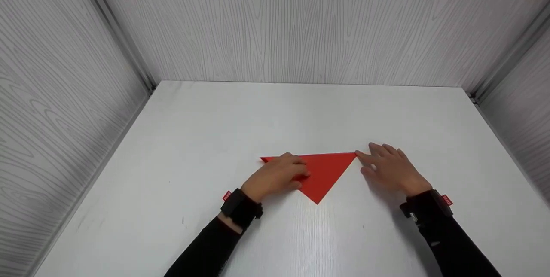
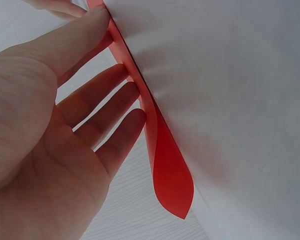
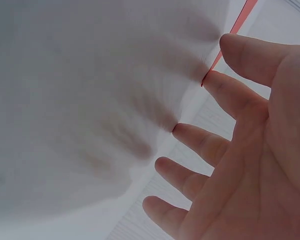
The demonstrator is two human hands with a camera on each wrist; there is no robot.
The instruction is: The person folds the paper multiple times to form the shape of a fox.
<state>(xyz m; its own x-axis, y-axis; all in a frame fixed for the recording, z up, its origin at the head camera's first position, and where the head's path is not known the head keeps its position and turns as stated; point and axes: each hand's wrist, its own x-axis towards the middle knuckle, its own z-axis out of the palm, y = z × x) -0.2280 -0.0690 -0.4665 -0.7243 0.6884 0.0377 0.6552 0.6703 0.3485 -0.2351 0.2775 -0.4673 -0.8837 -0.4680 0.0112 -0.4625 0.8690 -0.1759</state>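
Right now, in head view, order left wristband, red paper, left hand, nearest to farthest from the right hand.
1. Red paper, immediately left, touching.
2. Left hand, on the paper's left part.
3. Left wristband, farther left, lower.

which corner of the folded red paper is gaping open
The left corner, beside the left hand: its layers bow apart there, while the right corner and the near corner look flat.

Across the top of the frame we see a grey wood-grain back wall (image 1: 275,28), with a left wall (image 1: 56,109) and a right wall (image 1: 522,105) at the edges, while a white tabletop (image 1: 193,122) catches a soft sheen (image 1: 316,232) at lower centre.
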